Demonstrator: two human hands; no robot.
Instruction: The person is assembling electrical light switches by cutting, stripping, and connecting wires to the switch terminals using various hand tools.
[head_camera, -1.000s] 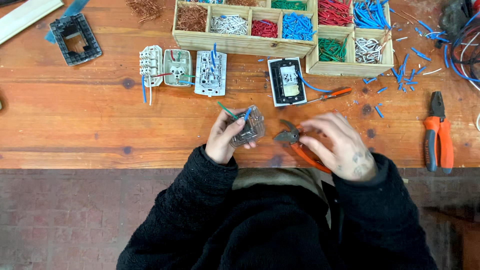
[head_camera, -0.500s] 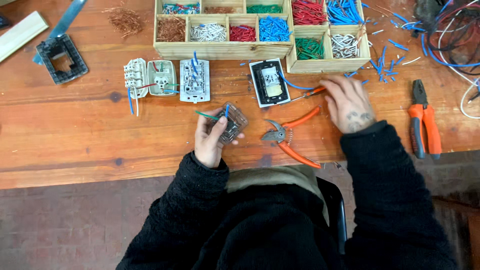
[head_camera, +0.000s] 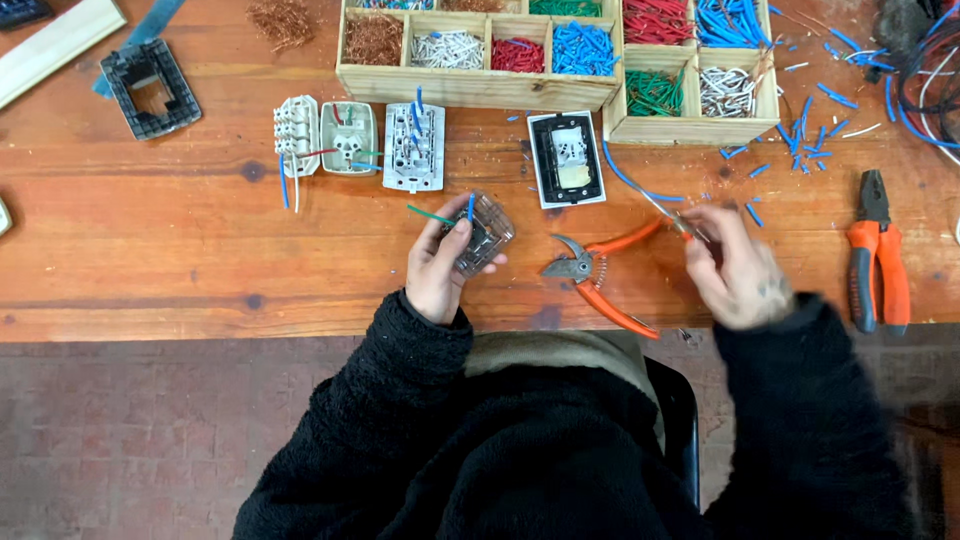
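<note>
Clear plastic switch module (head_camera: 483, 235) with a green and a blue wire sticking out sits gripped in the left hand (head_camera: 440, 270), just above the wooden counter (head_camera: 150, 250) edge. Right hand (head_camera: 735, 265) is blurry, fingers pinched on a thin orange-handled tool (head_camera: 682, 224) near a loose blue wire (head_camera: 625, 178). Orange-handled wire strippers (head_camera: 598, 272) lie between both hands. Orange pliers (head_camera: 877, 262) are off right, wooden trays of wire bits (head_camera: 560, 60) up top.

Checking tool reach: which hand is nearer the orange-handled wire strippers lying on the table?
Right. The right hand is just right of the orange-handled wire strippers; the left hand is farther off, left of them.
</note>
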